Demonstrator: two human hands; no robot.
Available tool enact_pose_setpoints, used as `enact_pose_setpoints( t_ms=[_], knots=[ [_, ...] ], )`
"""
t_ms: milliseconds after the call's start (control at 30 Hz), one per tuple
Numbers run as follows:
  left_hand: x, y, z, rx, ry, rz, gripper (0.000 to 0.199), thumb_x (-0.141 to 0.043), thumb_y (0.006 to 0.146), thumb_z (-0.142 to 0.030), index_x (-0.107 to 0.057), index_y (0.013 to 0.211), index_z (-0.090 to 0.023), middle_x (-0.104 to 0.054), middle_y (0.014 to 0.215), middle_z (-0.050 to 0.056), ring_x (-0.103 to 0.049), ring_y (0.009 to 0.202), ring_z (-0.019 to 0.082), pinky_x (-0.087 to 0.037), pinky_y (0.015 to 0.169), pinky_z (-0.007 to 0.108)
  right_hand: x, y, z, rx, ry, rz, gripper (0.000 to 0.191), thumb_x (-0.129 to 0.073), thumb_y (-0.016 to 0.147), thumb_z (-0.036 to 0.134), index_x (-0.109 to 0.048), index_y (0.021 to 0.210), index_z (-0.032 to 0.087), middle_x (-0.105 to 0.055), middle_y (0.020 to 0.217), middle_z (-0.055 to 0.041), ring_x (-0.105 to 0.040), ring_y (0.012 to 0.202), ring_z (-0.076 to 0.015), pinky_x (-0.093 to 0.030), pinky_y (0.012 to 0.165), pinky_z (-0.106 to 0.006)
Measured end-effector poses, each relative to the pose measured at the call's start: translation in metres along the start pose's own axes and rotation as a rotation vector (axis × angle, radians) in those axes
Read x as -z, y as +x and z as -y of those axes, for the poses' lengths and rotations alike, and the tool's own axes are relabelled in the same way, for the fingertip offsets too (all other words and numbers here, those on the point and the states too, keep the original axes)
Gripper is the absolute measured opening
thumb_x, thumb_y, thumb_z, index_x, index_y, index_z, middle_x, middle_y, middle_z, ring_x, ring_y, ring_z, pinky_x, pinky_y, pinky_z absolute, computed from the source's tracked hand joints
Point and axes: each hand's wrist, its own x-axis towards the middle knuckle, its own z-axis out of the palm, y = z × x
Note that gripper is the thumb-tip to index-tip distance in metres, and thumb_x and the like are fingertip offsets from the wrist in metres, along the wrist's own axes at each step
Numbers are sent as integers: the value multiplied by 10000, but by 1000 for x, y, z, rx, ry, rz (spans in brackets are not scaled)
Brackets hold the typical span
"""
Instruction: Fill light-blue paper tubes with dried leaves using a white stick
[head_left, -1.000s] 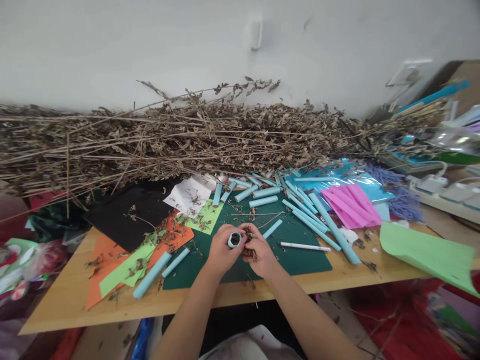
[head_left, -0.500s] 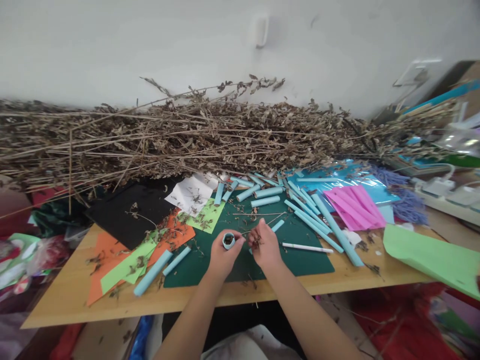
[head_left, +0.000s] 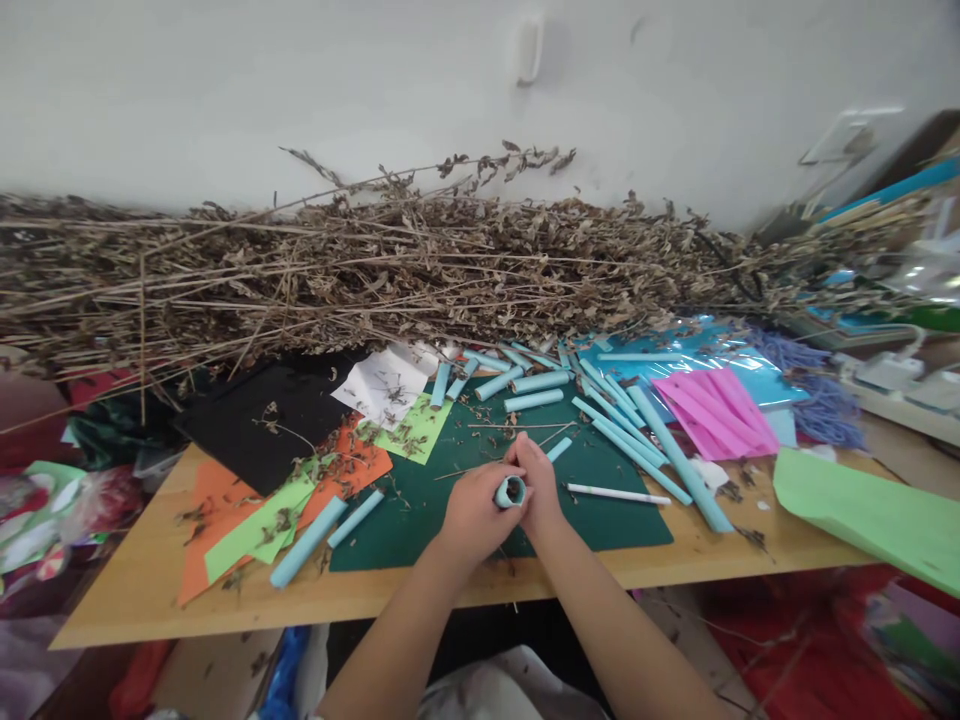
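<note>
My left hand (head_left: 476,512) is wrapped round a light blue paper tube (head_left: 501,494) over the front of the green mat (head_left: 622,525). The tube's open end faces me and shows dark dried bits inside. Pressed against the tube and the left hand is my right hand (head_left: 541,485), its fingers curled. Dried leaves showed in that hand a moment ago; the left hand and tube now hide what is inside it. A thin dry stem (head_left: 452,474) sticks out left of the hands; whether it is held, I cannot tell.
Dried stalks (head_left: 420,270) are heaped along the wall. Several blue paper tubes (head_left: 534,400) lie behind the hands, with longer ones (head_left: 679,455) to the right. A white pen (head_left: 619,494), pink paper (head_left: 716,412), black sheet (head_left: 262,420) and orange paper (head_left: 214,500) surround the mat.
My left hand has moved right with the blue paper tube and now meets my right hand. The dried leaves in the right hand have gone out of sight.
</note>
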Motion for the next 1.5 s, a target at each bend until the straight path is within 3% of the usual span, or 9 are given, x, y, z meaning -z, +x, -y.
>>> enact_pose_setpoints(
  t_ms=[167, 400, 533, 667, 800, 867, 1067, 1333, 1500],
  knots=[
    [3, 3, 3, 171, -4, 4, 78, -527, 659, -221, -525, 605, -165, -563, 612, 0, -496, 585, 122, -370, 552, 220, 1, -1, 0, -106, 160, 40, 429, -566, 619, 533, -371, 494, 171, -295, 356, 82, -258, 335, -44, -210, 351, -184],
    [8, 1, 16, 271, -66, -27, 137, -499, 673, -271, -473, 601, -158, -544, 560, -13, -480, 524, 101, -364, 496, 188, 4, 3, 0, -195, 343, 23, 377, -554, 672, 474, -364, 540, 176, -323, 383, 84, -318, 351, -58, -268, 387, -185],
    [27, 1, 26, 317, -39, -89, 190, -476, 700, -327, -465, 600, -166, -548, 558, -11, -492, 526, 107, -380, 513, 192, 8, 5, 4, -248, 416, -24, 363, -510, 723, 454, -351, 552, 177, -319, 381, 88, -333, 356, -61, -305, 408, -188],
    [58, 4, 39, 408, 158, -219, 188, -501, 687, -367, -503, 668, -180, -538, 612, 11, -502, 592, 156, -358, 543, 231, 8, 4, 8, -291, 477, -34, 364, -480, 747, 464, -345, 563, 180, -343, 405, 87, -376, 389, -69, -388, 490, -227],
    [76, 7, 38, 430, 596, -215, 178, -469, 725, -363, -517, 741, -193, -550, 835, 52, -526, 726, 191, -376, 598, 258, 2, 1, 11, -310, 513, -36, 341, -466, 766, 448, -355, 578, 186, -354, 417, 88, -400, 408, -74, -425, 568, -262],
    [71, 4, 29, 367, 599, -180, 192, -465, 737, -374, -511, 752, -187, -538, 856, 55, -524, 746, 189, -389, 620, 264, -3, -1, 11, -315, 522, -35, 326, -470, 766, 441, -363, 589, 189, -361, 424, 87, -406, 413, -75, -425, 568, -261],
    [30, -2, 4, 109, 243, 68, 105, -530, 712, -281, -530, 783, -203, -544, 797, 12, -529, 715, 146, -415, 652, 244, -18, -12, 12, -320, 535, -7, 328, -527, 718, 457, -368, 606, 192, -367, 447, 80, -414, 435, -80, -371, 473, -216],
    [22, -1, 2, 64, 88, -16, 36, -490, 718, -177, -518, 697, -175, -549, 749, 18, -527, 726, 136, -427, 669, 246, -20, -18, 11, -281, 513, -11, 358, -560, 676, 481, -359, 608, 193, -369, 464, 77, -413, 446, -80, -360, 465, -215],
    [21, -3, 0, 17, 45, -44, 108, -543, 688, -186, -534, 795, -186, -558, 828, 28, -540, 790, 146, -433, 722, 262, -17, -19, 9, -268, 505, -26, 355, -576, 669, 454, -352, 600, 188, -383, 468, 78, -391, 430, -69, -351, 462, -203]
  ],
)
